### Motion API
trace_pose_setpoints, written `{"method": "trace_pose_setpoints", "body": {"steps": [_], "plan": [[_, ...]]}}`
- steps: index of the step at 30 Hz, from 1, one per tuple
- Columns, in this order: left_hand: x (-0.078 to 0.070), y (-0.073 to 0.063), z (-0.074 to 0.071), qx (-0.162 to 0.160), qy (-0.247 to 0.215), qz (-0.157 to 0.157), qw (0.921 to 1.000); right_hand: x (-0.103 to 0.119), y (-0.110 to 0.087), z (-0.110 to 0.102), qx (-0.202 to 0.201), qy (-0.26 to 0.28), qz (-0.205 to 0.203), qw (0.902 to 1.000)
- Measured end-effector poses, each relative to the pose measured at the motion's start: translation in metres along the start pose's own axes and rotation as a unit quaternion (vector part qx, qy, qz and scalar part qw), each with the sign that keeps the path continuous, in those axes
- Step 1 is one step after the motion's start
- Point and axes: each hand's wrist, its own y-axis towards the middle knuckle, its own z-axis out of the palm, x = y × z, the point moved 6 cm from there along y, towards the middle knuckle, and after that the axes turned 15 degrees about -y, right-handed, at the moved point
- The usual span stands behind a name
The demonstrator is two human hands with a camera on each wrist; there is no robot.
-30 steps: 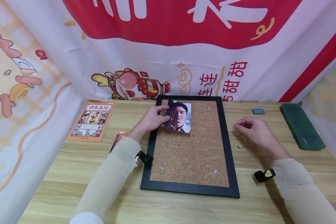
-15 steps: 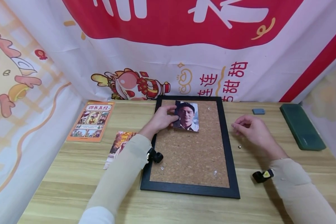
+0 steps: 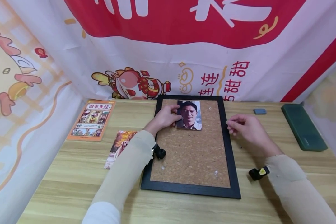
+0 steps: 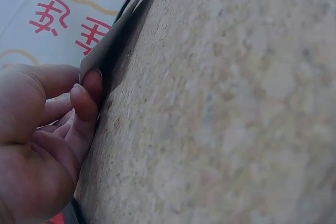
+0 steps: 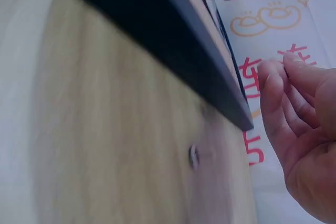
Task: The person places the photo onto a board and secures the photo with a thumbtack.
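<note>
A portrait photo (image 3: pixel 192 115) lies over the upper middle of a black-framed cork board (image 3: pixel 193 152). My left hand (image 3: pixel 168 117) pinches its left edge between thumb and fingers. In the left wrist view the photo (image 4: pixel 103 44) slants up off the cork at that edge. My right hand (image 3: pixel 245 128) is at the board's right rim, thumb and fingertips drawn together. I cannot tell whether something tiny sits between those fingertips. A small metallic tack (image 3: pixel 240 147) lies on the table below the right hand.
Clear pins (image 3: pixel 216 173) stick in the cork near its corners. A second photo (image 3: pixel 119 147), partly under the left forearm, and an orange booklet (image 3: pixel 91 120) lie to the left. A blue eraser (image 3: pixel 259 111) and green case (image 3: pixel 304 127) are at the right. A printed cloth (image 3: pixel 145 53) hangs behind.
My left hand has slid the portrait photo rightward across the upper board, uncovering more of the second photo. My right hand has come left to the board's right rim.
</note>
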Motion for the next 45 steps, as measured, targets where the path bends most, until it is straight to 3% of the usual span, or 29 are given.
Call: {"method": "trace_pose_setpoints", "body": {"steps": [14, 20, 27, 31, 37, 45], "plan": [[-0.001, 0.000, 0.000, 0.008, 0.005, -0.003, 1.0000, 0.048, 0.056, 0.019, 0.072, 0.108, 0.005, 0.9915], [0.000, 0.000, 0.000, 0.011, 0.010, -0.008, 0.9999, 0.064, 0.075, 0.031, 0.076, 0.149, 0.020, 0.9857], [0.000, 0.002, -0.001, 0.014, 0.015, -0.003, 0.9998, 0.077, 0.090, 0.044, 0.074, 0.219, -0.015, 0.9728], [0.001, 0.002, -0.001, 0.008, 0.021, -0.008, 0.9997, 0.082, 0.100, 0.049, 0.071, 0.227, -0.012, 0.9713], [-0.001, -0.001, 0.000, -0.008, 0.042, -0.015, 0.9990, 0.091, 0.113, 0.053, 0.079, 0.190, 0.014, 0.9785], [-0.004, 0.000, 0.005, -0.023, 0.060, 0.013, 0.9978, 0.099, 0.131, 0.062, 0.087, 0.183, 0.040, 0.9785]]}}
